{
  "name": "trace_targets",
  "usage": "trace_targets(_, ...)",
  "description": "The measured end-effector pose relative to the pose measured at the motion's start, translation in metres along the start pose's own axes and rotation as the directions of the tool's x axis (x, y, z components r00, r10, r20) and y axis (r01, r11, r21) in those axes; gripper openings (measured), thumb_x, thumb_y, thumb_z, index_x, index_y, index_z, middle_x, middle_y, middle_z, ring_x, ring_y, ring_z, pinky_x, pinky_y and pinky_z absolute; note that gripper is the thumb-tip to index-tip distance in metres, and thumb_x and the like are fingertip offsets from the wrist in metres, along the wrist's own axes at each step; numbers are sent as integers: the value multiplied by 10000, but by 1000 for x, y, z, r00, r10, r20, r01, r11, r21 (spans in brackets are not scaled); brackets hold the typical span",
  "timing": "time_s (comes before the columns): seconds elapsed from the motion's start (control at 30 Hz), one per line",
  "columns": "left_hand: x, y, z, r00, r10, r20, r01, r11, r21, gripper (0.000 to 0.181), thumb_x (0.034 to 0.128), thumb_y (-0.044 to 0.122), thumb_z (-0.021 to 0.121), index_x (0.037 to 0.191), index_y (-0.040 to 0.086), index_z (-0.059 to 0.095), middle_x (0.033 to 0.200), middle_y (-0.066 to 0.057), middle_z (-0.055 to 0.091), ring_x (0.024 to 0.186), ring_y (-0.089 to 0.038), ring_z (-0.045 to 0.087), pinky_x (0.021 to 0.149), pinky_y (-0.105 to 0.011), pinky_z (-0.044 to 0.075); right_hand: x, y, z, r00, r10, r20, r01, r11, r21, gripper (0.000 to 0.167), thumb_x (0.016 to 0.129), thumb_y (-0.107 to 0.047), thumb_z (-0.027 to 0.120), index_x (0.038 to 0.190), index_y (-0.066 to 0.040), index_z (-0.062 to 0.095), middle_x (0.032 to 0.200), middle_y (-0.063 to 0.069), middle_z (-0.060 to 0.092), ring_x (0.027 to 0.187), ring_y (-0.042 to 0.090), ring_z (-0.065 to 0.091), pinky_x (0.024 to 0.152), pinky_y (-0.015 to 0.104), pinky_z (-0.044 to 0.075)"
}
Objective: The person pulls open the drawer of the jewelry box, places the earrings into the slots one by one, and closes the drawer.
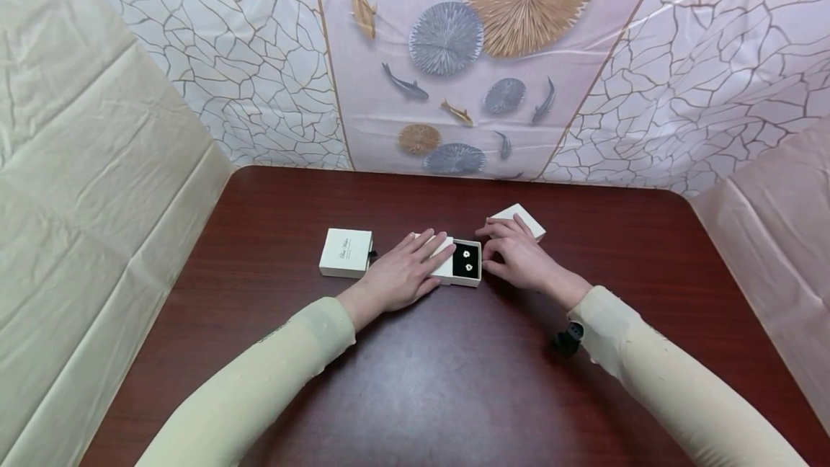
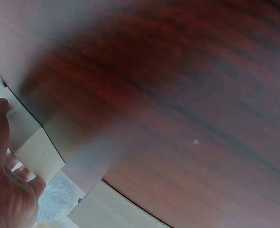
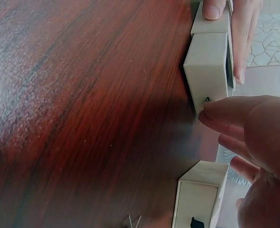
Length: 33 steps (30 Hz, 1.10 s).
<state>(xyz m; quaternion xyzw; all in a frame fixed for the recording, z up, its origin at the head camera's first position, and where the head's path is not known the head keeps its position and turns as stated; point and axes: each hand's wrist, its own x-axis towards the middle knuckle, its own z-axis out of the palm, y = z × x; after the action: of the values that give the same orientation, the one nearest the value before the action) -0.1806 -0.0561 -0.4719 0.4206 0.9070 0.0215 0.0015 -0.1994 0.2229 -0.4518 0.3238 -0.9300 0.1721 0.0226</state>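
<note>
A white drawer-style jewelry box [image 1: 444, 272] lies mid-table, its drawer [image 1: 480, 265] slid partway out to the right. Two small flower-shaped earrings [image 1: 467, 254] show on the black insert inside. My left hand [image 1: 405, 269] holds the box's sleeve, fingers across the top and the thumb [image 3: 212, 10] against the near side. At the drawer's end, my right hand [image 1: 519, 258] pinches the small dark pull tab [image 3: 207, 99] between thumb and forefinger. The left wrist view catches the pale box side [image 2: 40, 154] beside the left hand.
A second white box [image 1: 346, 251] with printed lettering and a dark tab stands left of my left hand. Another white box [image 1: 527, 220] sits behind my right hand, partly covered by it. Patterned cloth hangs behind the dark wooden table [image 1: 415, 380].
</note>
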Motion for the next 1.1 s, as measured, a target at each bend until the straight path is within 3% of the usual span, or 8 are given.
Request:
trace_targets(0.53, 0, -1, 2, 1000, 4, -7, -4, 1000, 20, 638, 1146, 411, 474, 1701, 144, 306, 1758, -143, 262, 1626, -337, 242, 1316, -473, 232, 9, -5, 5, 1000, -11, -9, 11, 1000, -4, 205, 844, -69, 810, 728, -179, 682, 1362, 173, 688, 1454, 448, 476, 1201, 789, 193)
trace_targets(0.8, 1, -1, 1, 1000, -2, 9, 2, 1000, 30, 643, 1150, 421, 455, 1707, 148, 288, 1764, -143, 244, 1630, -331, 228, 1318, -471, 225, 13, -11, 8, 1000, -6, -9, 6, 1000, 24, 198, 851, -78, 814, 734, -172, 685, 1380, 186, 678, 1467, 453, 460, 1207, 788, 178)
trace_targets(1.1, 1, -2, 3, 1000, 10, -14, -10, 999, 31, 649, 1145, 413, 475, 1701, 128, 297, 1752, -153, 276, 1622, -345, 249, 1316, -480, 232, 19, -15, 15, 1000, 3, -10, -2, 998, 60, 181, 869, -91, 820, 753, -158, 699, 1395, 190, 671, 1477, 449, 453, 1209, 786, 181)
